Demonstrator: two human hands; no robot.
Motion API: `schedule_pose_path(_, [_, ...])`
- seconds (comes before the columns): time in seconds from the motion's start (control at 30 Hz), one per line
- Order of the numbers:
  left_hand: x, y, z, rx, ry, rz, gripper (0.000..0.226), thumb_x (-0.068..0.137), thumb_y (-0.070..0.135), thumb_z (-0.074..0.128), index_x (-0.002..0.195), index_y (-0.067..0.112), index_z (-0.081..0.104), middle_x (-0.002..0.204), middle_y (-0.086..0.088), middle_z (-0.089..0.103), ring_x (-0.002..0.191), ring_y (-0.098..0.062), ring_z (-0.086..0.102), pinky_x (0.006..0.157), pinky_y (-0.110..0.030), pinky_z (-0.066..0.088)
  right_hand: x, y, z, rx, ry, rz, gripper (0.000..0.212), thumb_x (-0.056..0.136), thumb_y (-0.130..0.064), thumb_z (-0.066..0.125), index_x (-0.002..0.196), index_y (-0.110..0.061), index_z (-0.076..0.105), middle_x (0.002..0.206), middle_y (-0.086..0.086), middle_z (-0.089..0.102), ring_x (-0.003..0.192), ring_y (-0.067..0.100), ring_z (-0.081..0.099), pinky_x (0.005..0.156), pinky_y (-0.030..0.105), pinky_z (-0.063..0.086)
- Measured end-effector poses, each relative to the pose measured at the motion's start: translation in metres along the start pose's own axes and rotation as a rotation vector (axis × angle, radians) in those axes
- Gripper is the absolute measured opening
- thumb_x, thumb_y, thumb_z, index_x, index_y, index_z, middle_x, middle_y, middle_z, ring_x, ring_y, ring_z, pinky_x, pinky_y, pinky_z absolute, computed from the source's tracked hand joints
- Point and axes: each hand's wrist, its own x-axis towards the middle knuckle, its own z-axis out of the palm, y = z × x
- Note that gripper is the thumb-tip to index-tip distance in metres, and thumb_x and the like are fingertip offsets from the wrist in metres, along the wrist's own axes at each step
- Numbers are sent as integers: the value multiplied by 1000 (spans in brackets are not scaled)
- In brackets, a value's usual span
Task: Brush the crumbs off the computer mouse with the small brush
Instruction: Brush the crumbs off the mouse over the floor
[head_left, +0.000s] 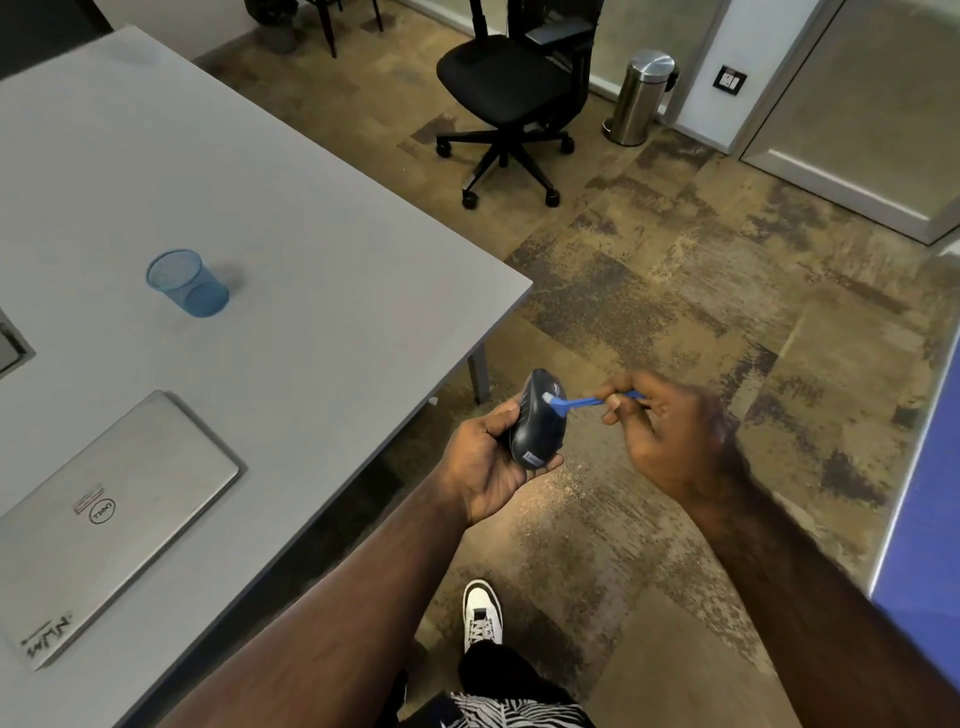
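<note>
A dark computer mouse (537, 423) is held up over the floor, just off the table's corner, with my left hand (488, 457) wrapped around its left side and bottom. A small blue brush (574, 402) with white bristles touches the upper right part of the mouse. My right hand (670, 434) pinches the brush handle between thumb and fingers, to the right of the mouse. The right hand is slightly blurred.
A grey table (291, 270) fills the left, carrying a closed silver laptop (111, 525) and a blue mesh cup (188, 283). A black office chair (511, 93) and a steel bin (641, 96) stand farther back on the patterned carpet. My white shoe (482, 613) is below.
</note>
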Motion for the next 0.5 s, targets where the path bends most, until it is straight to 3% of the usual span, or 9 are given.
schedule_pose_path(0.07, [-1, -1, -1, -27, -5, -6, 44, 98, 19, 32, 138, 10, 48, 116, -19, 61, 93, -34, 62, 73, -42, 56, -1, 0, 0, 19, -37, -38, 26, 88, -6, 64, 99, -30, 63, 71, -18, 67, 67, 4, 69, 53, 19, 54])
schedule_pose_path(0.13, [-2, -2, -4, -65, -8, -24, 42, 98, 19, 34, 136, 11, 50, 117, -23, 61, 95, -36, 61, 75, -43, 57, 2, 4, -1, 38, 5, 7, 25, 89, -5, 64, 98, -28, 65, 72, -25, 62, 75, -7, 67, 55, 10, 51])
schedule_pose_path(0.2, [-2, -2, -5, -89, -13, -42, 41, 98, 20, 33, 134, 11, 52, 121, -26, 59, 99, -38, 60, 78, -45, 57, 3, 6, 0, 22, 65, 72, 24, 90, -4, 64, 98, -25, 68, 71, -25, 61, 68, -18, 62, 53, 2, 45])
schedule_pose_path(0.27, [0, -1, -6, -88, -8, -40, 39, 99, 21, 32, 129, 11, 54, 116, -26, 64, 97, -38, 62, 80, -46, 56, 0, 4, 2, 10, 45, 38, 23, 89, -6, 63, 98, -27, 67, 70, -18, 65, 62, -12, 63, 50, 4, 46])
schedule_pose_path(0.37, [3, -1, -9, -71, 18, -25, 40, 99, 22, 32, 127, 10, 57, 107, -21, 70, 91, -36, 66, 78, -45, 57, -2, 3, 1, 40, -7, -33, 19, 88, -11, 61, 96, -28, 65, 71, -11, 71, 63, 4, 69, 51, 20, 54])
schedule_pose_path(0.5, [1, -2, -10, -41, 3, -59, 47, 97, 26, 32, 135, 6, 52, 130, -28, 56, 95, -36, 63, 77, -42, 56, 5, 10, 2, -33, 110, 102, 19, 92, -6, 63, 100, -21, 70, 72, -5, 72, 60, 0, 62, 49, 1, 40])
